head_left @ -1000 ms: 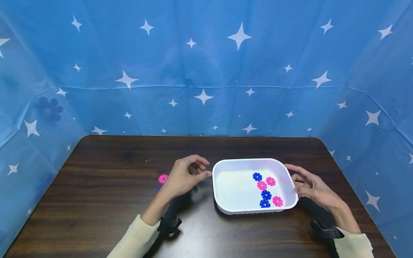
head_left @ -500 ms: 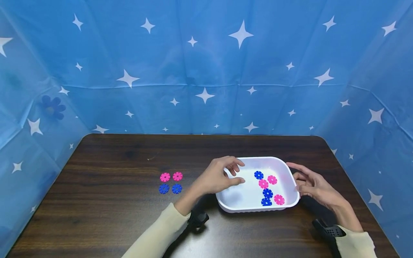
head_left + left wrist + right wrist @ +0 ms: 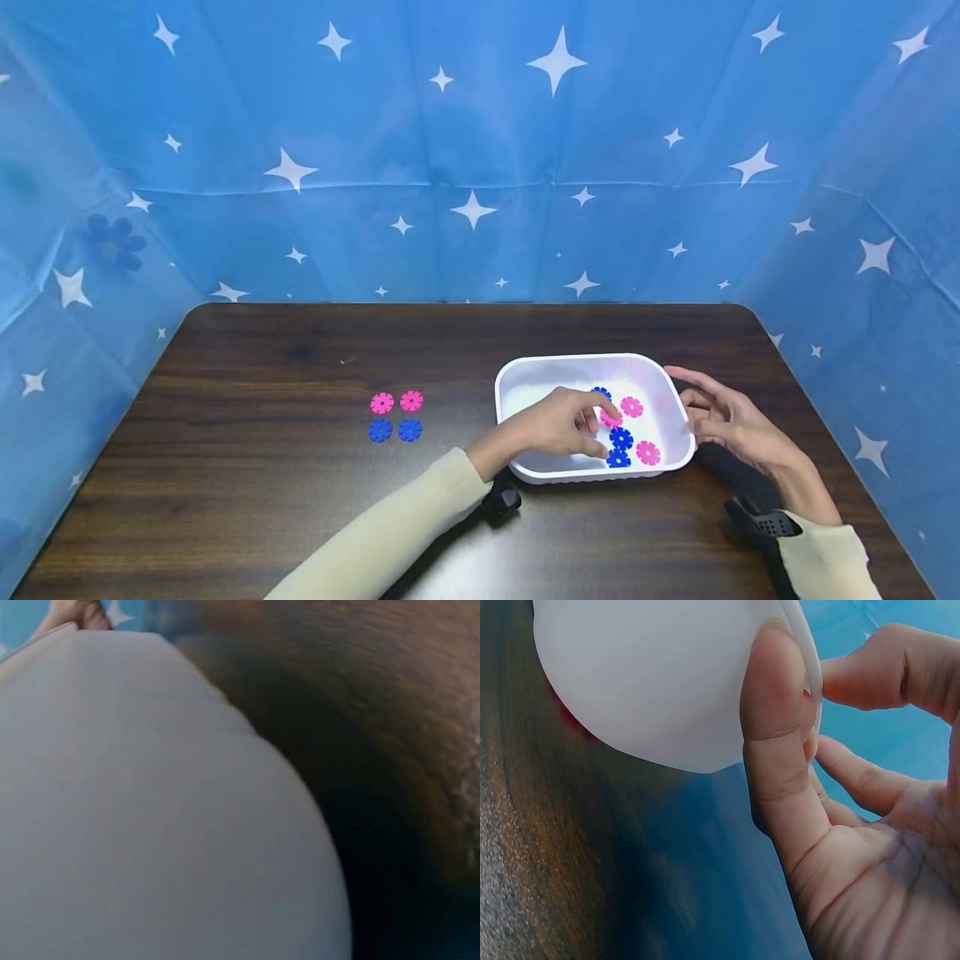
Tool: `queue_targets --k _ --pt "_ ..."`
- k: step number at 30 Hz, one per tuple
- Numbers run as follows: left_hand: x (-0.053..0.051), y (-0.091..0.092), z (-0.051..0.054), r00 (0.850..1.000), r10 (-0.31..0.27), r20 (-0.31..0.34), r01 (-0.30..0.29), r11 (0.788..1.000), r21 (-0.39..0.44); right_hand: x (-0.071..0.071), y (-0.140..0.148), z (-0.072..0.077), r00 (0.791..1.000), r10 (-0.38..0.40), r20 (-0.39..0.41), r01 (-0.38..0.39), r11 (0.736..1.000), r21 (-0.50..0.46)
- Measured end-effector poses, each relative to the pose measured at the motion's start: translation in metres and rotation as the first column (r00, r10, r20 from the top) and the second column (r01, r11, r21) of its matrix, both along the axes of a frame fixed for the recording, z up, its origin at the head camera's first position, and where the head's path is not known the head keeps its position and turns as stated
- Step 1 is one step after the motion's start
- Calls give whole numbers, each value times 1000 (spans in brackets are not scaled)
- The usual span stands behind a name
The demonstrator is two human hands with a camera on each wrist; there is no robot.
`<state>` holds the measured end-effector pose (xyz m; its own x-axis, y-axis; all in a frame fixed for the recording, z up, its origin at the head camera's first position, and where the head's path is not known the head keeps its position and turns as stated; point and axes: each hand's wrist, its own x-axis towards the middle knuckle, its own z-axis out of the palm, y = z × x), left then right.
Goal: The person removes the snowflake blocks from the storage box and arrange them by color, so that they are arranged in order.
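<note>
A white plastic tray holds several pink and blue flower-shaped discs, among them a blue disc and a pink disc. My left hand reaches in over them, thumb and index finger apart, nothing visibly between them. Its fingers partly cover another pink disc; contact cannot be told. In the left wrist view the tray's outer wall hides the fingers. My right hand grips the tray's right rim. The right wrist view shows the thumb along the wall and fingers behind the rim.
On the dark wooden table, left of the tray, lie two pink discs above two blue discs, in a square. A blue star-patterned curtain stands behind the table and at both sides.
My left hand has moved right, from beside the tray's left rim to above the discs inside it. The discs on the table have come into full view. My right hand stays at the rim.
</note>
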<state>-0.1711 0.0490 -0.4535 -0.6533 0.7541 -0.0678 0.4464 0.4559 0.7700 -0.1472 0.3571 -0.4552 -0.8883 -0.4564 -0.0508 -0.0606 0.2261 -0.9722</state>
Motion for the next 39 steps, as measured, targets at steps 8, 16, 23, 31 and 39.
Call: queue_targets --k 8,16,23,31,39 --pt "2 16 -6 996 -66 -61 55 985 -164 0 0 1 1000 3 6 -3 1000 -19" --pt "2 23 -5 989 -102 -103 66 952 -299 0 1 1 1000 -8 9 8 1000 -2" --pt "2 23 -4 989 -93 -111 53 947 -316 0 0 3 1000 -6 27 6 1000 -8" --pt "1 23 -7 986 -82 -143 41 962 -269 1 0 4 999 -17 31 17 1000 -5" --pt "-4 19 -6 987 -69 -145 39 979 -203 1 0 4 999 -7 42 8 1000 -26"
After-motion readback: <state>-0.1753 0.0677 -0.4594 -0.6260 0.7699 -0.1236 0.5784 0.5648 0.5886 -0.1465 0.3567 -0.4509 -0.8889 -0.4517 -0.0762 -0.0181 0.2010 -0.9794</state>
